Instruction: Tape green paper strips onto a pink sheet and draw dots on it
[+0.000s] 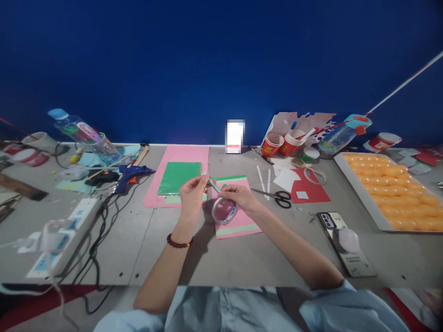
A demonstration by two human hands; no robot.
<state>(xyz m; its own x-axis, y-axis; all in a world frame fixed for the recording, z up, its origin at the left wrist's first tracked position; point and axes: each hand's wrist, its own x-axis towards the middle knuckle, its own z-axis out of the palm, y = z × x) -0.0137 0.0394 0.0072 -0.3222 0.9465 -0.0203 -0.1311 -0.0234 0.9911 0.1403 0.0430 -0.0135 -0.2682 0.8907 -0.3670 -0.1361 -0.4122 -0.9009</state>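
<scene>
My left hand (194, 194), with a dark bead bracelet, is closed in a pinch on the upper end of a narrow pale strip (214, 185) with green along it. The strip looks like tape, perhaps on green paper; I cannot tell. My right hand (243, 199) is closed at the strip's lower end and holds a roll of tape (213, 213), which hangs below the fingers. Beneath the hands lies a pink sheet (242, 222) with green bands. A packet of green paper (178, 179) rests on larger pink paper (157, 196) beyond my left hand.
Scissors (283, 199), white strips (269, 180) and red paper (311, 193) lie to the right, with a phone (346, 246) nearer. Paper cups (272, 146) stand behind. A tray of orange balloon-like rows (391, 193) is far right. Left are a glue gun (129, 175) and power strip (65, 240).
</scene>
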